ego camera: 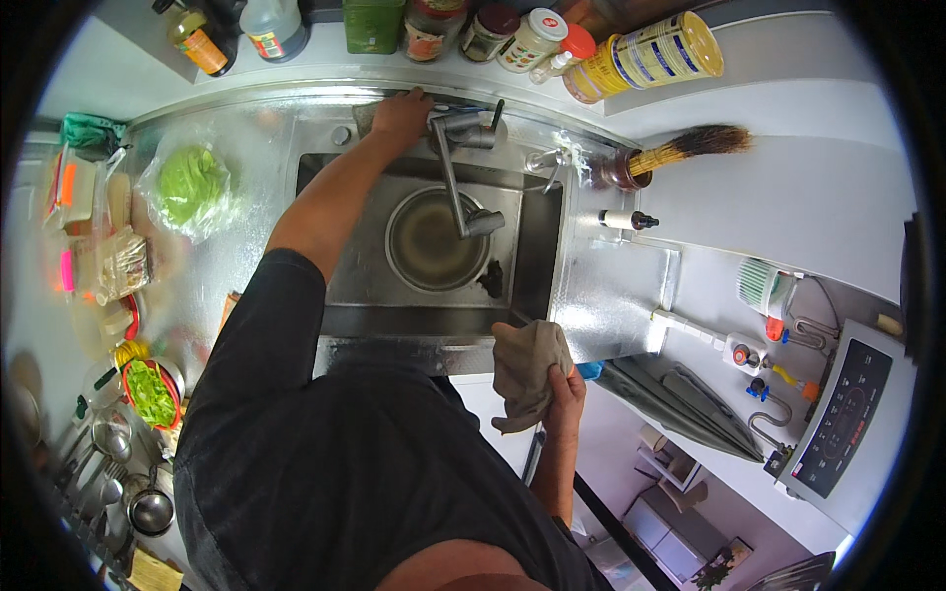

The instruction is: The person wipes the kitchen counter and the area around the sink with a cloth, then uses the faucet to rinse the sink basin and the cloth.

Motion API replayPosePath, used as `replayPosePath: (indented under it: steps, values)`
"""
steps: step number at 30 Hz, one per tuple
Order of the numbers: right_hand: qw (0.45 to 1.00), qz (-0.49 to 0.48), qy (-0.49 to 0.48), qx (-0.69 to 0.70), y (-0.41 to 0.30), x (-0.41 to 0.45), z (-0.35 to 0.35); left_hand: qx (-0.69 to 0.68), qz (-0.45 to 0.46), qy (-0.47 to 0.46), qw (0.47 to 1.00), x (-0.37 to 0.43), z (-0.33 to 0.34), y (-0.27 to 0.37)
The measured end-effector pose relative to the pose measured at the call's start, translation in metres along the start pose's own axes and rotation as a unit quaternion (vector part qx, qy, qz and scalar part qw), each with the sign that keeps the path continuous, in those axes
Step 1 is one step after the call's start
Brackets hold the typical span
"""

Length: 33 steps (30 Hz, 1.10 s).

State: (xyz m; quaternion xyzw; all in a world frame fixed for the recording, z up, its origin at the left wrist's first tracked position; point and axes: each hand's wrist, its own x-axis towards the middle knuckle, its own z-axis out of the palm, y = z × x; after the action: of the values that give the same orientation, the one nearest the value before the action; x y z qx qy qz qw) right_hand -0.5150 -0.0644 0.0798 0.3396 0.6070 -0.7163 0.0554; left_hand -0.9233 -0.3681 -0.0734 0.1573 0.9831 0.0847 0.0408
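Observation:
My left arm reaches across the steel sink (351,288) to its back ledge. My left hand (403,120) is beside the base of the grey faucet (462,133), with its fingertips at the back edge. A greyish cloth or pad (363,117) lies against this hand; whether I grip it is hidden. My right hand (565,388) holds a crumpled grey-brown cloth (526,373) above the front right corner of the sink. Below the faucet spout, a round metal basin (395,262) holds murky water. A dark wet clump (491,279) sits beside the basin.
Bagged green leaves (191,185) lie on the left counter. A red-rimmed bowl of leafy greens (151,395) stands lower left. Jars (532,41) line the back ledge. At right are a brush in a brown holder (632,168), a pump bottle (627,219) and a wall-mounted heater (846,414).

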Motion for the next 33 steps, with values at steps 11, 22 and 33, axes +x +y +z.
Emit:
replayPosePath:
  steps: [11,22,33]
  values:
    - [0.985,-0.125,-0.062,-0.104,-0.078,0.089,0.044,-0.102,0.02,0.169,0.98,-0.021,0.007,-0.018]
    - [0.65,-0.48,-0.068,-0.585,-0.193,0.295,0.247,-0.349,-0.075,0.26,0.897,-0.169,-0.01,0.007]
    - [0.607,-0.344,-0.292,-0.654,-0.169,0.344,0.309,-0.404,-0.193,0.204,0.871,-0.281,-0.013,0.027]
